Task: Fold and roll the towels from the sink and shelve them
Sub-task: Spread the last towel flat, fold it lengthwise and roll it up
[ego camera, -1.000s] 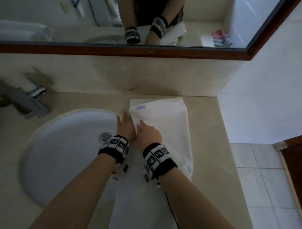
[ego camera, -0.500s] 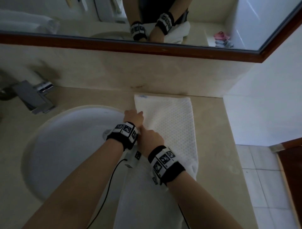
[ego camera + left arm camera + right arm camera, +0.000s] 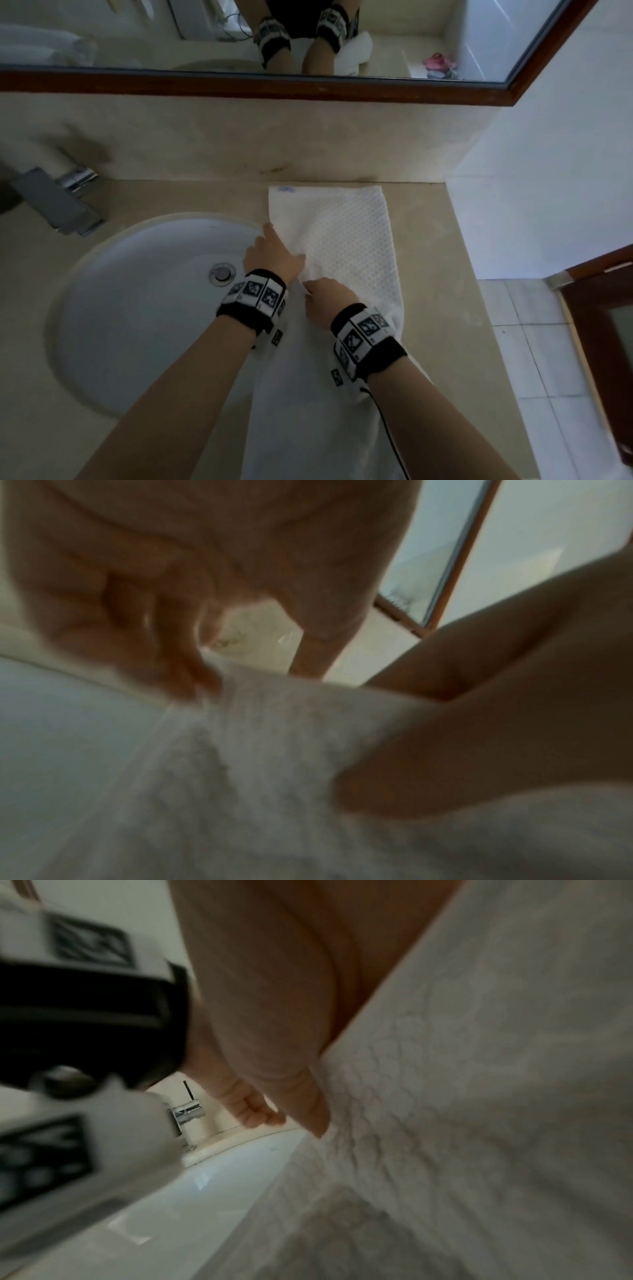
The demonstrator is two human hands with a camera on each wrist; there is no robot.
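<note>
A white waffle-weave towel (image 3: 349,240) lies lengthwise on the counter to the right of the sink (image 3: 137,308), folded into a narrow strip; its near end hangs toward me. My left hand (image 3: 274,253) sits at the towel's left edge by the basin rim, its fingers (image 3: 192,669) curled onto that edge. Just behind it my right hand (image 3: 325,298) pinches the same edge, fingers tucked out of sight. In the right wrist view the towel (image 3: 479,1123) rises beside my right hand (image 3: 274,1001), with the left hand (image 3: 253,1110) beyond.
The beige counter (image 3: 435,274) ends at a white wall on the right, with tiled floor and a brown door (image 3: 603,325) below. A chrome faucet (image 3: 58,202) stands at the left behind the basin. A wood-framed mirror (image 3: 411,34) runs along the back wall.
Both hands have slid back toward me along the towel's left edge. The far end, lifted and rumpled a second ago, now lies flat against the back wall.
</note>
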